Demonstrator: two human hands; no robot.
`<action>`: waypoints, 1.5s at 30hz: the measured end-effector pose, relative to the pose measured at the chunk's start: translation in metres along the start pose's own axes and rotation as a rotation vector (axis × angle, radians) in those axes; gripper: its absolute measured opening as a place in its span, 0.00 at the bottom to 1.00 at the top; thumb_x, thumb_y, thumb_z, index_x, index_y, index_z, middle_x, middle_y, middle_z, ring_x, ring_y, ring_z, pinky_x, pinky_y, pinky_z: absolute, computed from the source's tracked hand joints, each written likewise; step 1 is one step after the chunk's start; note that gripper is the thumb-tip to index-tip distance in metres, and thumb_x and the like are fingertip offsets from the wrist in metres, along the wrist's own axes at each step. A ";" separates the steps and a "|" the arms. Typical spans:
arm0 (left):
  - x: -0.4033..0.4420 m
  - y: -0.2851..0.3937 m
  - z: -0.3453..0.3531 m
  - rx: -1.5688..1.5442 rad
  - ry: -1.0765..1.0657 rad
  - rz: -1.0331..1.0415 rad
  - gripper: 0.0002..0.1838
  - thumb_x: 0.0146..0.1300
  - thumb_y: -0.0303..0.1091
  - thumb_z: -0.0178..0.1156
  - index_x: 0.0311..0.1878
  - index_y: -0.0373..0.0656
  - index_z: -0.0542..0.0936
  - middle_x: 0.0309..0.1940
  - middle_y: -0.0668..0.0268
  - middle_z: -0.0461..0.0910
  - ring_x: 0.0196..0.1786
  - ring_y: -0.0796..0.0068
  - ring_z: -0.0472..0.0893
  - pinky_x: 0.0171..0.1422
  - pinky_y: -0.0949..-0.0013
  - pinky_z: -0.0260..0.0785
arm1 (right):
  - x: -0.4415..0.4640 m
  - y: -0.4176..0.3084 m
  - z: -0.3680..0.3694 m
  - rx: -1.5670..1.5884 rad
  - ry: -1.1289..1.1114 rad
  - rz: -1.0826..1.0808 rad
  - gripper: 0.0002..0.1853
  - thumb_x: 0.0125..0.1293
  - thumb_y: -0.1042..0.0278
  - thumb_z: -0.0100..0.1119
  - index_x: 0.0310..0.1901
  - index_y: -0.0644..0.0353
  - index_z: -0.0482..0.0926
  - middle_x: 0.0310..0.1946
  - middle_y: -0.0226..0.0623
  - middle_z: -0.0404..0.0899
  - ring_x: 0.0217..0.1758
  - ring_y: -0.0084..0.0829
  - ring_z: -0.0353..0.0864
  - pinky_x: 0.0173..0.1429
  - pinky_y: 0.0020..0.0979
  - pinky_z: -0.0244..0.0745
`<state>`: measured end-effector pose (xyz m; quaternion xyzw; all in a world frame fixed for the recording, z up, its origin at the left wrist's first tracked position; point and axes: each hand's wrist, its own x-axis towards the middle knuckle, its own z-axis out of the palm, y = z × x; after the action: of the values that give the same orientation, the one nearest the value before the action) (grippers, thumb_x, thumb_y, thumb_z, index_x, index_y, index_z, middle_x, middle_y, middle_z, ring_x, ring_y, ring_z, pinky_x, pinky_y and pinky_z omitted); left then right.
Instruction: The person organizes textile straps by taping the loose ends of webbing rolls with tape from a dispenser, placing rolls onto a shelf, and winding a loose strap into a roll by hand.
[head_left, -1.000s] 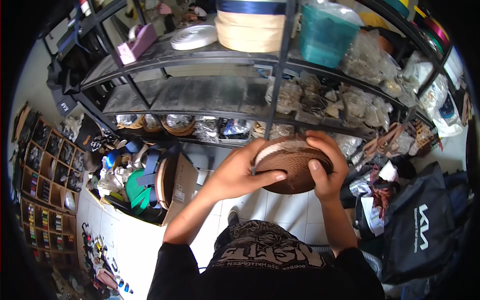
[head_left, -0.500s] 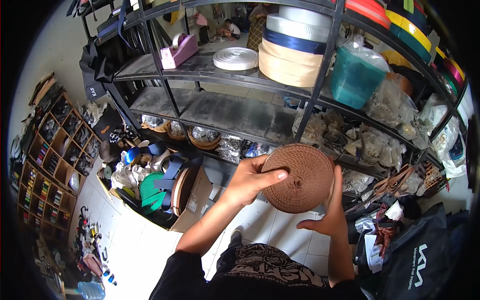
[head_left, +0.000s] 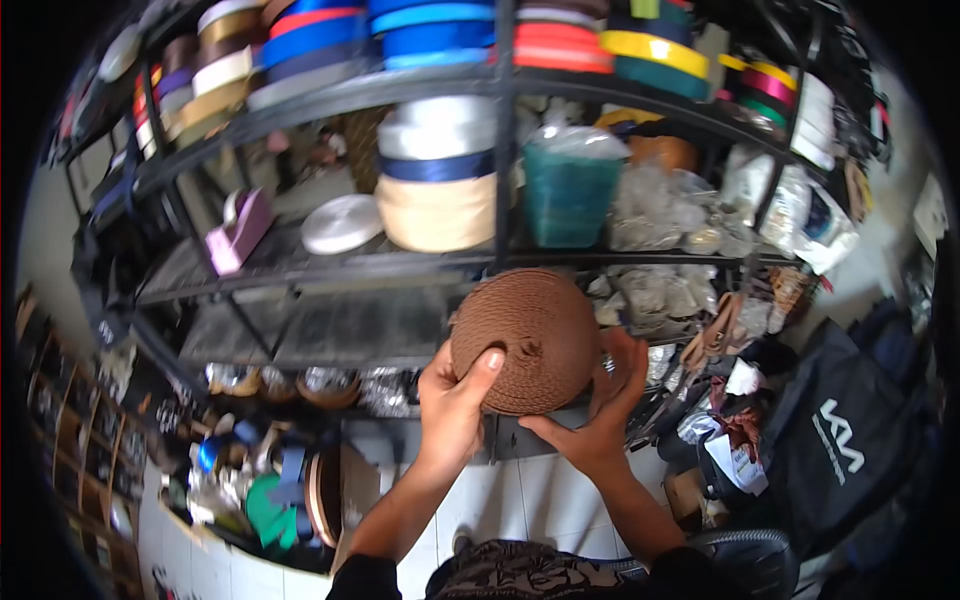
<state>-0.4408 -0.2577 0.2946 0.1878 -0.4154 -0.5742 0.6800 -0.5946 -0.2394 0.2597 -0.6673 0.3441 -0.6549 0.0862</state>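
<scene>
A coiled roll of brown webbing (head_left: 535, 325) is held up in front of the shelf, its flat spiral side facing me. My left hand (head_left: 452, 410) grips its lower left edge, the thumb lying across the face and the other fingers hidden behind. My right hand (head_left: 602, 415) is beside the lower right edge with its thumb and fingers spread; whether the fingertips touch the roll is unclear. Behind the roll are dark shelf boards (head_left: 340, 325) on a black metal frame.
On the shelf stand a purple tape dispenser (head_left: 238, 232), a flat silvery roll (head_left: 342, 223), stacked beige rolls (head_left: 437, 212) and a teal container (head_left: 570, 190). More colored rolls (head_left: 430, 35) fill the top. A box of straps (head_left: 335, 500) sits lower left; a black bag (head_left: 835, 430) hangs right.
My view has turned right and tilted up, showing more of the top shelf. The roll stays in my left hand, while my right hand has loosened from its right edge.
</scene>
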 end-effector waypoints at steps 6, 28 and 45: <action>0.014 -0.019 0.044 -0.025 -0.172 -0.082 0.21 0.65 0.31 0.60 0.59 0.34 0.69 0.50 0.62 0.78 0.51 0.76 0.77 0.57 0.71 0.69 | 0.023 -0.006 -0.010 -0.193 0.111 -0.088 0.72 0.37 0.70 0.81 0.71 0.58 0.26 0.71 0.55 0.39 0.73 0.49 0.50 0.73 0.48 0.52; 0.069 -0.120 0.180 0.071 -0.827 -0.170 0.34 0.69 0.32 0.53 0.73 0.36 0.50 0.68 0.47 0.61 0.67 0.55 0.68 0.66 0.59 0.65 | 0.158 0.034 -0.215 0.503 0.447 -0.067 0.61 0.46 0.78 0.69 0.74 0.50 0.33 0.64 0.49 0.59 0.67 0.40 0.62 0.70 0.38 0.55; 0.083 -0.168 0.168 0.318 -0.566 -0.033 0.32 0.67 0.22 0.52 0.72 0.37 0.52 0.67 0.46 0.63 0.62 0.61 0.74 0.61 0.69 0.66 | 0.385 0.097 -0.267 -0.534 0.505 -0.214 0.59 0.35 0.50 0.78 0.69 0.57 0.53 0.61 0.53 0.65 0.64 0.50 0.64 0.65 0.49 0.59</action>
<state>-0.6771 -0.3437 0.2986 0.1314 -0.6693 -0.5426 0.4902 -0.9140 -0.4427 0.5528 -0.5162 0.4412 -0.6913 -0.2470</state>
